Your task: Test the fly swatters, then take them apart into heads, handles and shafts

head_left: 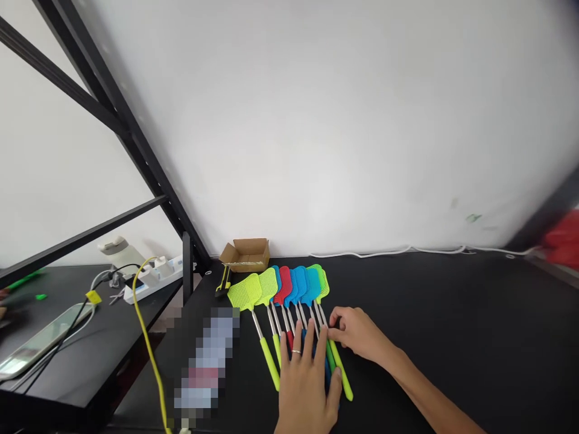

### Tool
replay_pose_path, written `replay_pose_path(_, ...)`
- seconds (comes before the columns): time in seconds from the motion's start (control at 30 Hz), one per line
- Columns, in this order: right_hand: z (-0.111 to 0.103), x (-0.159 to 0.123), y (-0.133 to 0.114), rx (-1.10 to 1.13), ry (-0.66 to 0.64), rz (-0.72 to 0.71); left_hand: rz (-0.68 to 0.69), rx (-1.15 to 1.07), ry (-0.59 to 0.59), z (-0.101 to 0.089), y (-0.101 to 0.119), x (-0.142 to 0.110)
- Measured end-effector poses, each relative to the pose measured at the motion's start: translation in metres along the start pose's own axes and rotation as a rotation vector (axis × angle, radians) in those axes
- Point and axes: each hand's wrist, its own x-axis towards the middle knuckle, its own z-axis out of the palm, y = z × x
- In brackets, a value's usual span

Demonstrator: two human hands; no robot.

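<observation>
1. Red swatter point(284, 285): red head dotted with tiny holes, silver shaft, red grip.
2. Left of the red swatter: 2 lime-yellow swatters point(245, 293), heads finely perforated, grips matching.
3. Right of the red swatter: blue swatters point(312, 286), the farthest blue a brighter cyan; past them, 1 yellow-green swatter point(323, 282).
4. Behind the red swatter: brown box point(251, 263), white wall point(316, 132).
5. Beneath the red swatter: black tabletop point(452, 337).
6. Far left of the red swatter: yellow cable point(145, 328).

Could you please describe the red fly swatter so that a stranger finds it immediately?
Find the open cardboard box on the black table. In front of it and rightward, fly swatters lie fanned out. The red fly swatter has blue heads on both sides; no other visible head is red.
</observation>
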Motion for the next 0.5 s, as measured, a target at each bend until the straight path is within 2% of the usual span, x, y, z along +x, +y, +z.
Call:
replay_pose_path(0.1,0.002,-0.005,-0.004,-0.028,0.029,0.053,0.009,-0.029,-0.015,-0.004,0.0,-0.003)
replay_pose_path(0.23,0.0,-0.018,-0.004,-0.364,0.194,0.189,0.022,-0.055,-0.004,-0.007,0.003,-0.007)
replay_pose_path(0.3,-0.004,-0.029,0.002,-0.46,0.234,0.211,0.032,-0.064,0.011,-0.008,0.004,-0.009)
replay_pose_path(0.4,-0.016,-0.05,0.023,-0.378,0.205,0.199,0.038,-0.082,0.013,-0.008,0.003,-0.01)
replay_pose_path(0.5,-0.029,-0.072,0.049,-0.155,0.166,0.249,0.007,-0.094,-0.021,-0.01,0.005,-0.008)
